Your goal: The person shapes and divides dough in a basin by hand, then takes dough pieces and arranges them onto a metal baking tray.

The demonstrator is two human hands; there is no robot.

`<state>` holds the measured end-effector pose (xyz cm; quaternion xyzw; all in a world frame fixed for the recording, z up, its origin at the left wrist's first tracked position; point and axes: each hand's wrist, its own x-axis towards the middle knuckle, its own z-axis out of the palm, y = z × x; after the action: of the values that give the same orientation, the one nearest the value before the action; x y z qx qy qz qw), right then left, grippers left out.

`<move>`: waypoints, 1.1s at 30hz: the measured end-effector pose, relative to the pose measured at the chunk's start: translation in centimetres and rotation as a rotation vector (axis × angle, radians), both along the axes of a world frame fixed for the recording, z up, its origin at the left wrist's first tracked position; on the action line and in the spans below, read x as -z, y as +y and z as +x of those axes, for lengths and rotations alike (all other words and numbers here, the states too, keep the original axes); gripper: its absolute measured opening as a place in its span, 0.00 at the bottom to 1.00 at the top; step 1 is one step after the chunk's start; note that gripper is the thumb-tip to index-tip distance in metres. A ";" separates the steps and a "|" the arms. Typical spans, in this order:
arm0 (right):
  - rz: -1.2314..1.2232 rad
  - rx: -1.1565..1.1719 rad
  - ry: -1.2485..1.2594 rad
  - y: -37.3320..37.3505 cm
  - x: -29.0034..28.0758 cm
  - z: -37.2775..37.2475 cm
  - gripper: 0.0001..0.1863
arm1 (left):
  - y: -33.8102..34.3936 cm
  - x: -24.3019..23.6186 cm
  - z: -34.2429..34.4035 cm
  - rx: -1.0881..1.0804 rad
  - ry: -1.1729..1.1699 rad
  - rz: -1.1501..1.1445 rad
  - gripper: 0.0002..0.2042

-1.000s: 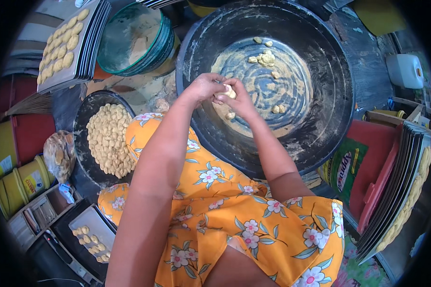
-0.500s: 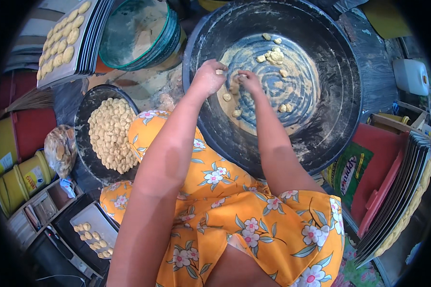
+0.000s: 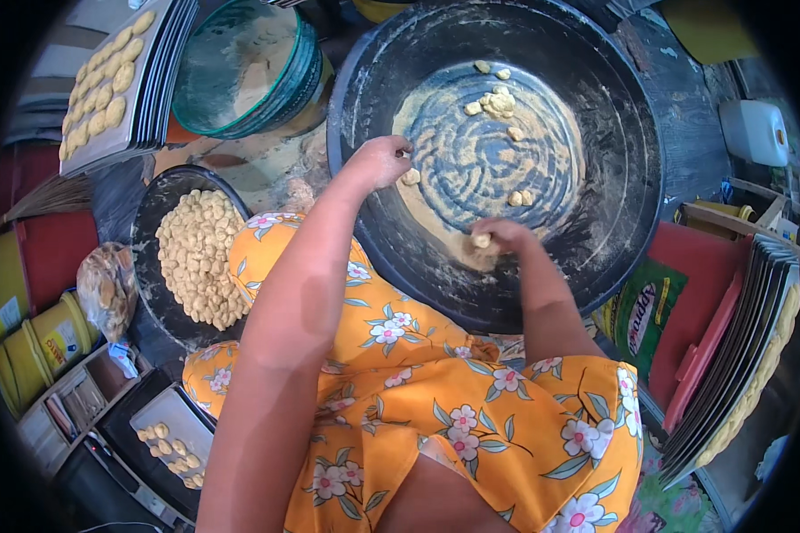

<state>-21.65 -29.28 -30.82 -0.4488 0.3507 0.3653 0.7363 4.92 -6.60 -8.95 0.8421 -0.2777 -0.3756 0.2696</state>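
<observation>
Mostly done, by the look: big black pan (image 3: pixel 631 169) nearly bare, just smears and a few dough bits (image 3: pixel 498 102) near its far rim. Smaller pan (image 3: pixel 147 266) at left heaped with shaped pieces (image 3: pixel 200 258). Right hand (image 3: pixel 498 238) pinching a dough lump (image 3: pixel 481 240) at near rim. Left hand (image 3: pixel 378 160) curled, touching a bit.

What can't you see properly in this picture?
- Head view: the left hand is curled, so what its fingers hold is hidden.
- The right hand covers the dough piece it pinches; only a bit shows.
- The person's arms cover the near rim of the big black pan.
- The fisheye rim cuts off the tray stack.
</observation>
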 end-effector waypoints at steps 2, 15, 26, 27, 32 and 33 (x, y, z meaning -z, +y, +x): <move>-0.365 0.398 0.094 -5.1 -0.2 -1.4 0.12 | -0.4 0.2 -0.1 0.024 0.020 -0.010 0.19; -0.258 0.261 -0.254 6.2 -0.8 9.1 0.32 | -1.5 0.6 -0.9 0.091 0.055 0.069 0.20; 0.415 0.376 -0.474 4.3 -15.7 13.3 0.31 | -1.3 1.1 -0.2 -0.056 0.487 0.048 0.19; 0.442 0.438 -0.535 4.1 -16.1 12.8 0.28 | -1.4 1.0 -0.8 -0.066 0.448 -0.110 0.19; -0.164 0.346 -0.792 7.1 -17.3 13.0 0.24 | -1.1 0.3 -0.9 -0.145 0.552 -0.232 0.19; -0.257 0.356 -0.672 6.2 -18.2 13.1 0.22 | -0.8 0.9 -0.5 -0.094 0.345 -0.160 0.19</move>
<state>-8.53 -23.07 -12.66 -0.5639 0.2056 0.0181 0.7996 4.44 -7.45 -9.80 0.7530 -0.2167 -0.4782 0.3966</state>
